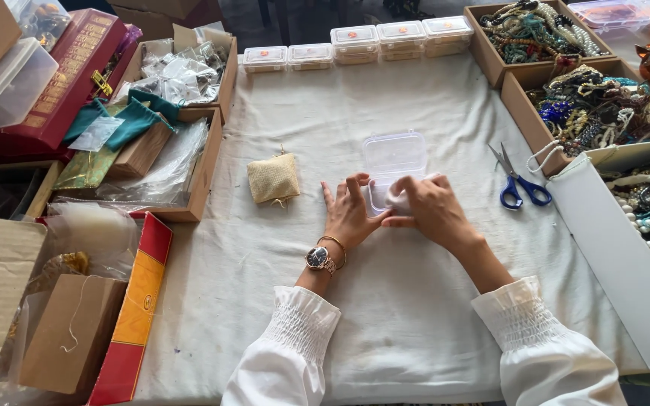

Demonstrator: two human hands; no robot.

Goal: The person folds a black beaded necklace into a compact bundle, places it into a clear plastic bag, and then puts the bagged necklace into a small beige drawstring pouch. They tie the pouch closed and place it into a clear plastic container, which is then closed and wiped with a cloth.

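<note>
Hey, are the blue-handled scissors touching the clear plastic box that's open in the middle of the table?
Apart. The head view shows bare white cloth between the scissors and the clear plastic box.

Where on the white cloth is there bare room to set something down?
Bare cloth lies between the sleeves and the near edge, and between the beige pouch and the row of small lidded boxes. It is crowded around the clear box under both hands, by the blue scissors, and along the bead trays.

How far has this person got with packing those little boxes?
Done: a row of closed clear boxes stands at the table's far edge. In hand: both hands, left hand and right hand, press something white into an open clear box. Left: its lid is open; the gold pouch lies beside it.
</note>
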